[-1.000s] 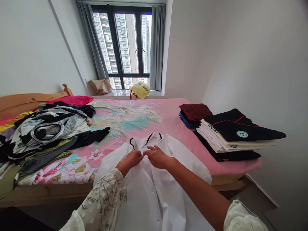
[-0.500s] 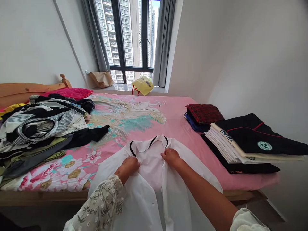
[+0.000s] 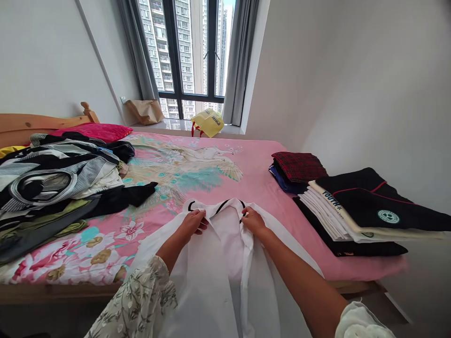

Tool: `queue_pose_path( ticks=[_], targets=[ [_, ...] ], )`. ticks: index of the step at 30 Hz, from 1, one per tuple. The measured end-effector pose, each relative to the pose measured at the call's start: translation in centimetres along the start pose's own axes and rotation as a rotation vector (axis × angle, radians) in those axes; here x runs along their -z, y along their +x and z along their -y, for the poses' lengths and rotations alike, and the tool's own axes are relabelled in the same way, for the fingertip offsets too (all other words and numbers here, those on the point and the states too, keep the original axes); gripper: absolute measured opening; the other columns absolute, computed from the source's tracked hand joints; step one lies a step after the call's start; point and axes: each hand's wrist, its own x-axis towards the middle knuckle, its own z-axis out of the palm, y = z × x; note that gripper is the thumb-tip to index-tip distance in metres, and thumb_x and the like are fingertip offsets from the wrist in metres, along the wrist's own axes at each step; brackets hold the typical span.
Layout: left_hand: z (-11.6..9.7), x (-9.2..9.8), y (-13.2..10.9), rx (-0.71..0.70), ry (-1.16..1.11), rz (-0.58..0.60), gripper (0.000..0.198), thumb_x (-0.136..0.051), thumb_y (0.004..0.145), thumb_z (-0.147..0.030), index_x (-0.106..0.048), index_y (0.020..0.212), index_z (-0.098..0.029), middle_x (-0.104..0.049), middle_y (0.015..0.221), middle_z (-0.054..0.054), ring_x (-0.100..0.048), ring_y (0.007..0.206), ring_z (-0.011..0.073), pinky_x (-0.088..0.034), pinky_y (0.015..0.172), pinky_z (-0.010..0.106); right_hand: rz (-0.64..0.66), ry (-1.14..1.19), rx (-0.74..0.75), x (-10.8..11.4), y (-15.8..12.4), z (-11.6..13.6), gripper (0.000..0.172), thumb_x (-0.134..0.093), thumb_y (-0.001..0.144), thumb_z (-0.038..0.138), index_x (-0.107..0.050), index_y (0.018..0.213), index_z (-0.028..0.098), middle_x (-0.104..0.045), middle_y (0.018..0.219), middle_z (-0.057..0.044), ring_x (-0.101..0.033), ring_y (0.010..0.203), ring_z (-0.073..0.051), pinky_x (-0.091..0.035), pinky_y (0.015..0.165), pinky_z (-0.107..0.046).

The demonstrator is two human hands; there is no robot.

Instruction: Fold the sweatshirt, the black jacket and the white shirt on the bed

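A white shirt (image 3: 207, 272) with black trim on its collar lies face up at the near edge of the bed, its lower part hanging toward me. My left hand (image 3: 192, 222) is at the left side of the collar, thumb and fingers closed on the shirt's edge, the lower fingers curled loosely. On the collar's right side, my right hand (image 3: 252, 220) pinches the other front edge near the black trim. The front of the shirt is parted between the hands.
Rumpled clothes (image 3: 63, 178) are heaped on the left of the pink bed sheet (image 3: 260, 164). Folded clothes (image 3: 338, 211) and a red plaid piece (image 3: 301, 166) are stacked at right. A yellow bag (image 3: 208, 123) and brown paper bag (image 3: 146, 111) sit by the window.
My left hand has moved up to the collar, and its fingers have loosened a little. My right hand has shifted slightly up and right. The shirt's left front now lies nearer the middle.
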Motion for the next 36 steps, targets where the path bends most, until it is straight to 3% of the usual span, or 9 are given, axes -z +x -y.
queue_pose_path(
  ticks=[4, 9, 13, 16, 21, 24, 29, 32, 36],
  targets=[
    [0.5, -0.7, 0.5, 0.011, -0.078, -0.036, 0.037, -0.043, 0.077, -0.055, -0.051, 0.077, -0.018, -0.070, 0.084, 0.008, -0.067, 0.072, 0.0167, -0.048, 0.056, 0.024, 0.030, 0.376, 0.044, 0.6, 0.7, 2.3, 0.026, -0.039, 0.079, 0.024, -0.043, 0.104, 0.020, -0.059, 0.073, 0.000, -0.062, 0.067, -0.015, -0.046, 0.058, -0.024],
    [-0.2, -1.6, 1.4, -0.030, -0.092, -0.107, 0.043, -0.035, 0.082, -0.053, -0.056, 0.090, -0.016, -0.069, 0.101, 0.011, -0.067, 0.087, 0.0189, -0.050, 0.068, 0.028, 0.046, 0.719, 0.136, 0.6, 0.7, 5.2, 0.031, -0.041, 0.079, 0.028, -0.041, 0.109, 0.019, -0.064, 0.092, -0.005, -0.063, 0.085, -0.014, -0.049, 0.073, -0.026],
    [-0.9, -2.4, 1.8, -0.129, -0.030, -0.126, 0.042, -0.037, 0.083, -0.046, -0.060, 0.103, -0.017, -0.064, 0.117, 0.009, -0.059, 0.108, 0.0197, -0.046, 0.085, 0.030, 0.087, 0.846, 0.178, 0.3, -0.7, 5.1, 0.041, -0.052, 0.074, 0.028, -0.045, 0.113, 0.021, -0.059, 0.119, -0.007, -0.056, 0.104, -0.016, -0.046, 0.082, -0.027],
    [-0.6, -3.1, 0.6, -0.186, 0.048, -0.119, 0.040, -0.048, 0.078, -0.038, -0.059, 0.111, -0.017, -0.059, 0.126, 0.007, -0.051, 0.117, 0.0214, -0.041, 0.096, 0.032, 0.095, 0.880, 0.154, 0.7, -3.1, 3.6, 0.038, -0.055, 0.073, 0.031, -0.051, 0.109, 0.020, -0.058, 0.119, -0.007, -0.055, 0.103, -0.016, -0.046, 0.081, -0.026],
    [2.1, -4.7, -7.4, -0.293, 0.178, -0.097, 0.035, -0.051, 0.078, -0.035, -0.059, 0.109, -0.019, -0.057, 0.122, 0.007, -0.050, 0.114, 0.0220, -0.037, 0.100, 0.034, 0.280, 0.852, 0.109, 1.5, -11.5, -0.5, 0.029, -0.057, 0.075, 0.037, -0.055, 0.096, 0.018, -0.059, 0.080, -0.001, -0.055, 0.066, -0.013, -0.045, 0.054, -0.023],
    [5.5, -5.7, -15.3, -0.429, 0.321, 0.110, 0.028, -0.053, 0.079, -0.037, -0.059, 0.102, -0.023, -0.058, 0.115, 0.007, -0.050, 0.113, 0.0218, -0.038, 0.100, 0.034, 0.522, 0.670, 0.088, 1.9, -18.8, -3.1, 0.025, -0.057, 0.076, 0.036, -0.055, 0.094, 0.019, -0.055, 0.073, 0.002, -0.052, 0.062, -0.011, -0.041, 0.052, -0.022],
    [11.8, -6.3, -26.2, -0.256, 0.564, 0.534, 0.060, -0.067, 0.058, -0.017, -0.054, 0.114, -0.033, -0.050, 0.131, 0.004, -0.041, 0.123, 0.0275, -0.034, 0.105, 0.040, 0.718, 0.154, 0.162, 2.6, -29.2, -7.2, 0.050, -0.075, 0.057, 0.030, -0.057, 0.104, 0.028, -0.059, 0.098, 0.000, -0.054, 0.087, -0.016, -0.041, 0.076, -0.025],
    [14.0, -6.3, -28.6, -0.222, 0.672, 0.583, 0.060, -0.055, 0.059, -0.004, -0.054, 0.112, -0.033, -0.055, 0.124, 0.003, -0.048, 0.115, 0.0242, -0.037, 0.100, 0.038, 0.695, 0.025, 0.189, 2.5, -32.4, -8.7, 0.046, -0.068, 0.063, 0.026, -0.056, 0.108, 0.029, -0.058, 0.104, -0.001, -0.054, 0.093, -0.017, -0.039, 0.081, -0.025],
    [14.8, -6.3, -28.9, -0.238, 0.831, 0.428, 0.041, -0.045, 0.069, -0.004, -0.062, 0.099, -0.027, -0.063, 0.105, 0.005, -0.054, 0.099, 0.0238, -0.040, 0.086, 0.039, 0.533, 0.002, 0.192, 2.2, -33.6, -9.2, 0.016, -0.044, 0.080, 0.021, -0.058, 0.088, 0.023, -0.060, 0.085, -0.001, -0.054, 0.079, -0.015, -0.038, 0.073, -0.024]
  ],
)
